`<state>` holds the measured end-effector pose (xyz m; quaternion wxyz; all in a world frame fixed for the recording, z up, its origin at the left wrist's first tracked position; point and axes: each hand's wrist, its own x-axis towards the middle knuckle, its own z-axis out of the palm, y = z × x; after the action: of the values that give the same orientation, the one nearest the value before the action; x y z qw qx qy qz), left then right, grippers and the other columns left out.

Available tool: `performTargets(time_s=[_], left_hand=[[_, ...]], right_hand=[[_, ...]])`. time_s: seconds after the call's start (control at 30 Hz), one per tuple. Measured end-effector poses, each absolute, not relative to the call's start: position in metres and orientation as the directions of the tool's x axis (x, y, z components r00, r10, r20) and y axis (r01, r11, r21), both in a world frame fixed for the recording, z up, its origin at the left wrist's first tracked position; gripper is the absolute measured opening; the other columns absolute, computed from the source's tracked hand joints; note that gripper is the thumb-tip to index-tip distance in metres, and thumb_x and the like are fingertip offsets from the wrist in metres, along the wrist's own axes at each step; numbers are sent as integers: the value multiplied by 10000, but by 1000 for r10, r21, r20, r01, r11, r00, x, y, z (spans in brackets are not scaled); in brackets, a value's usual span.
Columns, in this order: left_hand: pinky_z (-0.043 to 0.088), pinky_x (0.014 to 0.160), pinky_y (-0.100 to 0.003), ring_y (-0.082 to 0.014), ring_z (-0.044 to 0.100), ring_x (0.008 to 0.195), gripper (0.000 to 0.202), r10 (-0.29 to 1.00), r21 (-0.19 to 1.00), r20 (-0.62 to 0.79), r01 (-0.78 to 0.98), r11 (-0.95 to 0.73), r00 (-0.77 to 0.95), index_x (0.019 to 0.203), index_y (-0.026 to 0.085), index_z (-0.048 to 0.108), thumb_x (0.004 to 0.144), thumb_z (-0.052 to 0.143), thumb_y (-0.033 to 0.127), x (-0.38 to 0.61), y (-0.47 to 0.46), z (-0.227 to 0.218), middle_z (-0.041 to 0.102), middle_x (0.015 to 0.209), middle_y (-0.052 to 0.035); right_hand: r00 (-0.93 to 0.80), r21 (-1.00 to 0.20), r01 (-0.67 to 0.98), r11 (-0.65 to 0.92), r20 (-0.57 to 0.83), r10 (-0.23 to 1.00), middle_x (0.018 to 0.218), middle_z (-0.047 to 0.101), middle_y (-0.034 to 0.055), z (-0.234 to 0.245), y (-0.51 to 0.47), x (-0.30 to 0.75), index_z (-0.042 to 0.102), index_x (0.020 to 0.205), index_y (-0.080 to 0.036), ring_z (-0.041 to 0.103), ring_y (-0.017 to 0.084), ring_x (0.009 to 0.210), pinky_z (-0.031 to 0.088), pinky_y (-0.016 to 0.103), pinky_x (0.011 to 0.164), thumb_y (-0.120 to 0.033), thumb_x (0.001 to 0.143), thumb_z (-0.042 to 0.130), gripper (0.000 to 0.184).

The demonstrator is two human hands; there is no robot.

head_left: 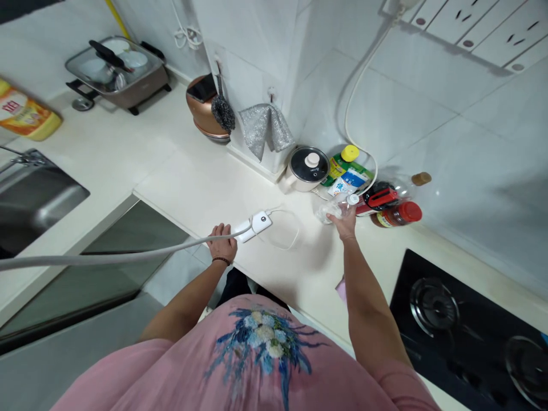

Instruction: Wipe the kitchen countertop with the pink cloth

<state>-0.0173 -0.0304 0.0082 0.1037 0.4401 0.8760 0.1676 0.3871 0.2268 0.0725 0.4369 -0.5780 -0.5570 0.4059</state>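
Observation:
My right hand (343, 224) reaches out over the white counter (188, 182) and is closed round a small clear bottle with a white cap (335, 208), close to a row of bottles by the wall. My left hand (222, 242) rests on the counter's front edge with its fingers curled on the surface, holding nothing. It lies just left of a white power strip (256, 224), and a thick grey cable (128, 257) runs across in front of it.
A small lidded pot (307, 167), a green bottle with yellow cap (342, 162), a red-capped sauce bottle (396, 215) and a corked bottle (406, 182) stand by the tiled wall. A black gas hob (462, 331) is right. A sink (29, 197) and electric grill pan (117, 71) are left.

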Motion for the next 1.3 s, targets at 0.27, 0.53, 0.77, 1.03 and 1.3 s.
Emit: performTargets(time_s=[0.27,0.53,0.77,1.03,1.3], left_hand=[[244,1266,-578,-363,388,1548,584,809,384,-28,741,551,-587,1505,212,616,928,535,259,-17,-31,9,525,1630,-162],[258,1244,-593,-368,398,1534,567,813,384,-32,744,547,-581,1498,211,612,943,516,273,-17,-30,9,536,1611,-175],[233,1254,-586,-364,392,1537,566,818,384,-10,754,534,-575,1503,201,605,952,498,280,-15,-32,12,553,1587,-181],[215,1267,-588,-361,374,1549,562,820,411,-15,745,526,-572,1492,195,606,950,477,273,-15,-32,14,546,1594,-180],[223,1268,-570,-352,383,1546,561,820,390,8,757,524,-572,1490,191,611,951,482,285,-14,-32,15,558,1582,-176]], right_hand=[[-149,-906,178,-384,-411,900,1156,789,119,91,70,437,750,1203,-226,704,342,1108,552,486,1006,-732,666,865,747],[-393,-654,238,-718,-741,545,937,794,90,91,-35,437,810,1030,-210,712,287,878,568,466,900,-723,699,864,613],[-291,-707,233,-668,-706,645,1009,811,118,96,-61,466,804,1013,-197,728,348,1012,554,525,997,-716,734,843,590],[102,-930,234,-284,-267,958,1234,765,131,96,0,493,683,1276,-231,702,340,1198,517,566,1124,-503,571,1001,819],[365,-984,172,-49,18,931,1581,528,199,77,113,466,483,1495,-196,539,323,1448,457,554,1216,-504,577,966,1082]])
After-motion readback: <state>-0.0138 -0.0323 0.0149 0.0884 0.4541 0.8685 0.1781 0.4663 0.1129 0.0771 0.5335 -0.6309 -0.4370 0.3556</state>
